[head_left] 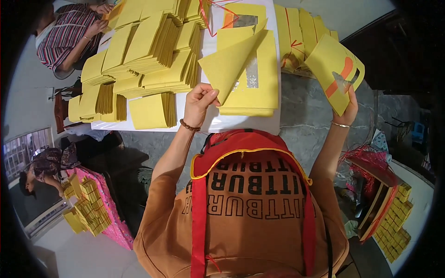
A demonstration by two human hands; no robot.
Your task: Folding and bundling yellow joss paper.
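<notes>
Brown sweatshirt [252, 241] and red cloth apron with yellow trim [227, 144] nearest. Left hand [202, 101] pinches the near end of a yellow paper sheet [229, 65], lifted and folded over a flat yellow paper stack [269, 85] on the white table [213, 122]. Right hand [347, 109] grips a yellow paper piece with orange band and clear window [330, 65], right of the table. Folded yellow bundles [147, 44] at left.

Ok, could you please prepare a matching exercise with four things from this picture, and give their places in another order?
Things:
1. yellow sheet with an orange-red band
2. brown beaded bracelet
3. yellow sheet with its corner folded over
4. thin silvery metal bangle

Places:
A. on the left wrist
B. pinched in the left hand
C. on the right wrist
D. held in the right hand

Pairs: 1-D, 2-A, 3-B, 4-C
</notes>
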